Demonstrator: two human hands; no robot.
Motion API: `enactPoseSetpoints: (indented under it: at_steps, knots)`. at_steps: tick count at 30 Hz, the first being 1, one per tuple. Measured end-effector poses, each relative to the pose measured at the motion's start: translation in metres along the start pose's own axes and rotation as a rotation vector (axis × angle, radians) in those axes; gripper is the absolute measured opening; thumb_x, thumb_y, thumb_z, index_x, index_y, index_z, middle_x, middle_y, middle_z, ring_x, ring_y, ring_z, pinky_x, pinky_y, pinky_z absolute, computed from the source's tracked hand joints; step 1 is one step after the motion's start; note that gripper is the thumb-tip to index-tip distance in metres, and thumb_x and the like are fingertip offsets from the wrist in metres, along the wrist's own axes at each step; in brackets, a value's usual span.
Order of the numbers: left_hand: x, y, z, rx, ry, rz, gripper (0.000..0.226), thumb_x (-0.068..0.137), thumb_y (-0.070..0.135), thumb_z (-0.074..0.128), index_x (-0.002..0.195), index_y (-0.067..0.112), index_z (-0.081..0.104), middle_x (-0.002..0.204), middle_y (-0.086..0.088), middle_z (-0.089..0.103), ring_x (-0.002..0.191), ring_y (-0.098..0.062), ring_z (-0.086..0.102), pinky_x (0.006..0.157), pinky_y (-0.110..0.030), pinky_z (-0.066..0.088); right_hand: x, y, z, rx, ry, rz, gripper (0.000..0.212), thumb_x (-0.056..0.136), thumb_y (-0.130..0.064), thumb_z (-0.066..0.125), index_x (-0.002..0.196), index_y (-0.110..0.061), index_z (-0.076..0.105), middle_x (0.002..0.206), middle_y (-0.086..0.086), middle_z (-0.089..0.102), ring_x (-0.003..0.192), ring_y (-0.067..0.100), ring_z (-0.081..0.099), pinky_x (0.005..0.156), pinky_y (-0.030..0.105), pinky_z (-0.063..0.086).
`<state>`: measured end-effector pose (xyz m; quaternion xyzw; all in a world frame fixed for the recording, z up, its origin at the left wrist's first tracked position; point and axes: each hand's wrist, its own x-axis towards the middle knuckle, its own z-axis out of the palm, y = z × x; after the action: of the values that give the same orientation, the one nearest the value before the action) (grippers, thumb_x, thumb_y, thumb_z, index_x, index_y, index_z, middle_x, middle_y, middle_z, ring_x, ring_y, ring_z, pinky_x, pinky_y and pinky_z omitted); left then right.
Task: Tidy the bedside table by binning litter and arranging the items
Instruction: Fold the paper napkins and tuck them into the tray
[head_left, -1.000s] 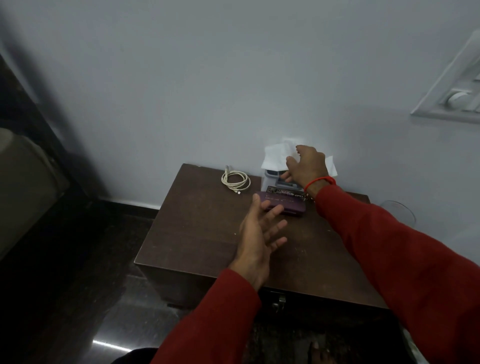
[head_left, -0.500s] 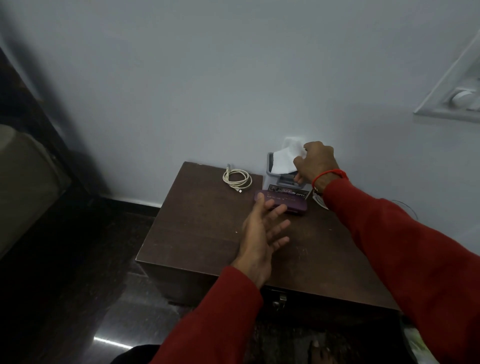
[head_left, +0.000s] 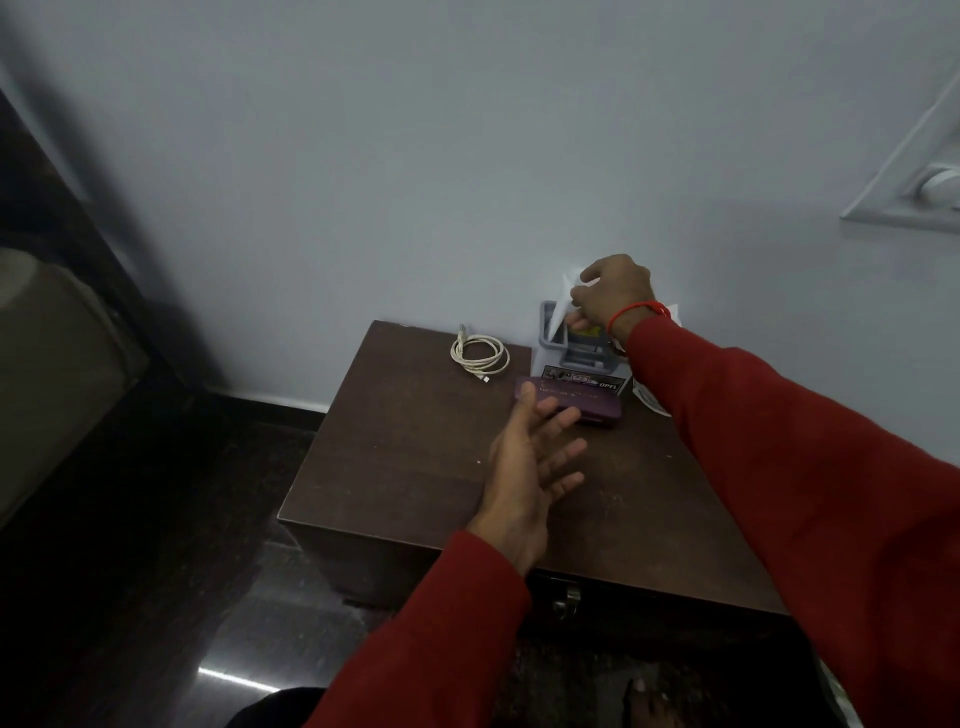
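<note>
My right hand (head_left: 613, 293) is at the back of the dark wooden bedside table (head_left: 415, 457), closed on a white tissue (head_left: 565, 301) that hangs over a small grey bin (head_left: 550, 332) by the wall. Something yellow shows inside the bin. My left hand (head_left: 530, 467) hovers open over the table's middle, its fingertips just over a purple case (head_left: 592, 408). A dark card printed OPEL (head_left: 582, 375) lies along the case's far edge. A coiled white cable (head_left: 480, 356) rests to the left of the bin.
A white paper scrap (head_left: 647, 397) peeks out under my right sleeve. A metal latch (head_left: 569, 603) hangs on the table's front. A bed with a dark frame (head_left: 62, 332) stands at the left. A wall switch plate (head_left: 919, 182) is at the upper right.
My right hand has lifted the tissue from lying flat over the bin and gathered it upright above the bin. My left hand has barely moved.
</note>
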<state>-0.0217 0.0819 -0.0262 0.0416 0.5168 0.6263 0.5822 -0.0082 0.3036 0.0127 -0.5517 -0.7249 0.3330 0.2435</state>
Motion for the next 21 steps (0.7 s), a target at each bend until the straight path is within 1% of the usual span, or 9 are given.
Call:
enactPoseSetpoints:
  at_steps: [6, 8, 10, 12, 15, 17, 18, 19, 21]
  knots:
    - [0.001, 0.0, -0.001, 0.002, -0.012, 0.011, 0.051, 0.096, 0.066, 0.048, 0.122, 0.028, 0.068, 0.115, 0.007, 0.078, 0.112, -0.022, 0.071, 0.092, -0.042, 0.052, -0.01, 0.007, -0.024, 0.009, 0.03, -0.04, 0.028, 0.087, 0.003, 0.059, 0.115, 0.003, 0.062, 0.074, 0.023, 0.072, 0.054, 0.023, 0.072, 0.06, 0.037, 0.063]
    - [0.001, 0.0, -0.002, -0.012, -0.018, 0.021, 0.049, 0.098, 0.064, 0.047, 0.122, 0.026, 0.068, 0.116, 0.006, 0.078, 0.111, -0.022, 0.071, 0.09, -0.041, 0.052, -0.018, 0.016, -0.045, 0.014, 0.048, -0.103, 0.019, 0.087, 0.003, 0.059, 0.104, 0.003, 0.066, 0.077, 0.02, 0.072, 0.047, 0.019, 0.07, 0.052, 0.032, 0.061]
    - [0.003, -0.001, -0.003, -0.036, -0.017, 0.038, 0.047, 0.1, 0.059, 0.046, 0.124, 0.024, 0.067, 0.117, 0.005, 0.078, 0.11, -0.022, 0.072, 0.086, -0.039, 0.052, -0.028, 0.03, -0.072, -0.053, 0.084, -0.197, 0.009, 0.087, -0.001, 0.062, 0.091, -0.004, 0.069, 0.079, 0.018, 0.074, 0.043, 0.01, 0.065, 0.046, 0.023, 0.057]
    - [0.005, -0.004, -0.003, -0.06, -0.015, 0.062, 0.045, 0.102, 0.054, 0.046, 0.126, 0.022, 0.066, 0.118, 0.003, 0.078, 0.111, -0.023, 0.072, 0.084, -0.038, 0.054, -0.04, 0.047, -0.101, -0.223, 0.153, -0.283, 0.003, 0.086, -0.011, 0.069, 0.088, -0.01, 0.072, 0.084, 0.013, 0.075, 0.054, 0.009, 0.065, 0.055, 0.02, 0.052]
    - [0.006, -0.009, -0.002, -0.07, -0.024, 0.088, 0.042, 0.104, 0.05, 0.045, 0.128, 0.022, 0.065, 0.12, 0.003, 0.077, 0.112, -0.024, 0.072, 0.082, -0.038, 0.054, -0.054, 0.082, -0.142, -0.432, 0.125, -0.268, 0.029, 0.08, -0.039, 0.076, 0.1, -0.017, 0.072, 0.098, 0.008, 0.073, 0.082, 0.017, 0.06, 0.079, 0.027, 0.045]
    - [0.007, -0.013, 0.0, -0.059, -0.033, 0.101, 0.039, 0.105, 0.047, 0.046, 0.128, 0.022, 0.065, 0.121, 0.002, 0.077, 0.112, -0.025, 0.072, 0.084, -0.039, 0.054, -0.059, 0.11, -0.159, -0.599, -0.025, -0.123, 0.069, 0.061, -0.078, 0.067, 0.115, -0.034, 0.062, 0.115, 0.005, 0.067, 0.103, 0.026, 0.06, 0.093, 0.041, 0.047]
    - [0.008, -0.015, 0.001, -0.049, -0.036, 0.108, 0.038, 0.105, 0.046, 0.046, 0.128, 0.022, 0.064, 0.121, 0.002, 0.077, 0.113, -0.025, 0.072, 0.086, -0.04, 0.054, -0.059, 0.125, -0.165, -0.706, -0.105, -0.041, 0.089, 0.051, -0.09, 0.058, 0.124, -0.041, 0.054, 0.126, 0.005, 0.06, 0.115, 0.032, 0.056, 0.1, 0.049, 0.045]
    - [0.008, -0.017, 0.003, -0.041, -0.039, 0.117, 0.036, 0.105, 0.043, 0.047, 0.128, 0.022, 0.064, 0.12, 0.002, 0.077, 0.113, -0.026, 0.072, 0.087, -0.041, 0.054, -0.059, 0.142, -0.169, -0.802, -0.176, 0.025, 0.102, 0.045, -0.095, 0.055, 0.132, -0.044, 0.045, 0.138, 0.007, 0.052, 0.124, 0.037, 0.05, 0.104, 0.054, 0.042]
    - [0.008, -0.021, 0.006, -0.023, -0.042, 0.133, 0.033, 0.103, 0.038, 0.053, 0.13, 0.022, 0.064, 0.119, 0.002, 0.078, 0.111, -0.026, 0.073, 0.089, -0.043, 0.055, -0.064, 0.165, -0.173, -0.885, -0.285, 0.098, 0.107, 0.052, -0.085, 0.067, 0.144, -0.042, 0.034, 0.148, 0.01, 0.04, 0.132, 0.041, 0.042, 0.108, 0.055, 0.037]
